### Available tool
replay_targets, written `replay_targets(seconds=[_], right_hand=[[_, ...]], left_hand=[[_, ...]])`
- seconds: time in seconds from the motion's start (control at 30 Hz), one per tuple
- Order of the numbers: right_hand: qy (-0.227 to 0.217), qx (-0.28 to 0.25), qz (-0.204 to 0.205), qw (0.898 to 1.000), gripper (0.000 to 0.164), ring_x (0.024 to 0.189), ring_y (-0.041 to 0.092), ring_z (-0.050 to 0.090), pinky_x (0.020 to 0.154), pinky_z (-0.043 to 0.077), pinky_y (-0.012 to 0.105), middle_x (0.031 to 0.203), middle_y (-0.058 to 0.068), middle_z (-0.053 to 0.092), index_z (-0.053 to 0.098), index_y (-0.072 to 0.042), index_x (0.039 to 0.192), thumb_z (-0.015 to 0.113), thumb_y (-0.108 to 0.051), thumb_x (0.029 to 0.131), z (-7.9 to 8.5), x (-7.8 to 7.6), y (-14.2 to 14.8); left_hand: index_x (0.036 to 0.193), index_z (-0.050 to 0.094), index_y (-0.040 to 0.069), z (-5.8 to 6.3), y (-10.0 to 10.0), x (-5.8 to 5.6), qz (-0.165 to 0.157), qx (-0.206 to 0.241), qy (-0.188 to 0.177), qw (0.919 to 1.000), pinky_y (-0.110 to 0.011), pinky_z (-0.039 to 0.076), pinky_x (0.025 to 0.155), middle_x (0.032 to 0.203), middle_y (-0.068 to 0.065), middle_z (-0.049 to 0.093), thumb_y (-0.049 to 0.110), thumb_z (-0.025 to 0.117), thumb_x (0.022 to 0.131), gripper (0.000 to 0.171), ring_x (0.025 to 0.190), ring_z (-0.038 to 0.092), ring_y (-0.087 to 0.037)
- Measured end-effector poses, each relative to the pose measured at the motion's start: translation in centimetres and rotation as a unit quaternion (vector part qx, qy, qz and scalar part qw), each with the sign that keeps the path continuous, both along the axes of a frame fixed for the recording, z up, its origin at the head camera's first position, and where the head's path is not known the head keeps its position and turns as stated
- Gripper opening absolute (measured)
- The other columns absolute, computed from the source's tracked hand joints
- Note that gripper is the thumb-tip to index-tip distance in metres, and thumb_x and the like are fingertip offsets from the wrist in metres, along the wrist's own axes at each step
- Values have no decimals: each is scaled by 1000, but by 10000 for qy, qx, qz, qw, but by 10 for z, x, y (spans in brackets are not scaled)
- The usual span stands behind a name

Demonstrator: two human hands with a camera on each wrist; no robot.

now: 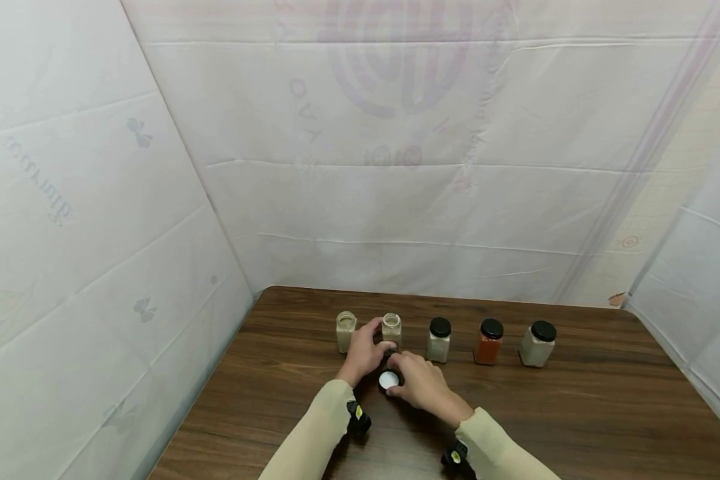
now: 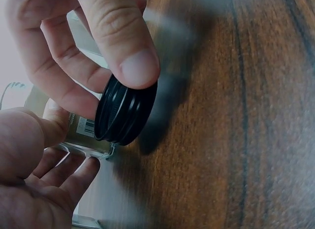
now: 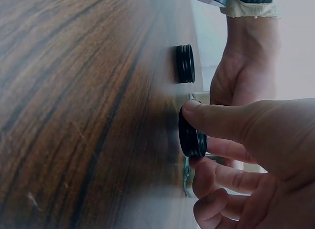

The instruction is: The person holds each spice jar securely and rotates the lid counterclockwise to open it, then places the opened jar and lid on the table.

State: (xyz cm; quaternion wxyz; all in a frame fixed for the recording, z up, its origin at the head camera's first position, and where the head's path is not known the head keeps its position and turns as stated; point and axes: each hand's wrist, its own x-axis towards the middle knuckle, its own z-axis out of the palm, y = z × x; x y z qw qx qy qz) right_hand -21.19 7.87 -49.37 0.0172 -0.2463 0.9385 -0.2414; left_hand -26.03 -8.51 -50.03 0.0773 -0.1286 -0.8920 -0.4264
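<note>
My left hand holds an open glass jar of pale powder, the second from the left. In the left wrist view its thumb and fingers lie around the jar's labelled side. Just in front of that jar, my right hand pinches a black screw lid between thumb and fingers, its white inside facing up. The right wrist view has this lid close over the wood. To the left of my left hand stands another open jar with pale contents.
A second black lid lies on the table beyond the right hand. To the right stand three jars with black lids: one whitish, one orange-red, one pale. White sheeting rises behind the brown wooden table.
</note>
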Motion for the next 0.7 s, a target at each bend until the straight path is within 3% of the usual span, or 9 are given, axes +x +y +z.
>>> replay_targets(seconds=[0.7], right_hand=[[104,-35,23,9999,36,82,21,66,57,50,39,101,-1,66,72,-18,108,91,-27,79,-7,0,-4]], left_hand=[[136,61,3,1,-1,0,-44,41,-80,9999,-47,54,96,126,-16,71,12,77,93,47,116,67,-31]])
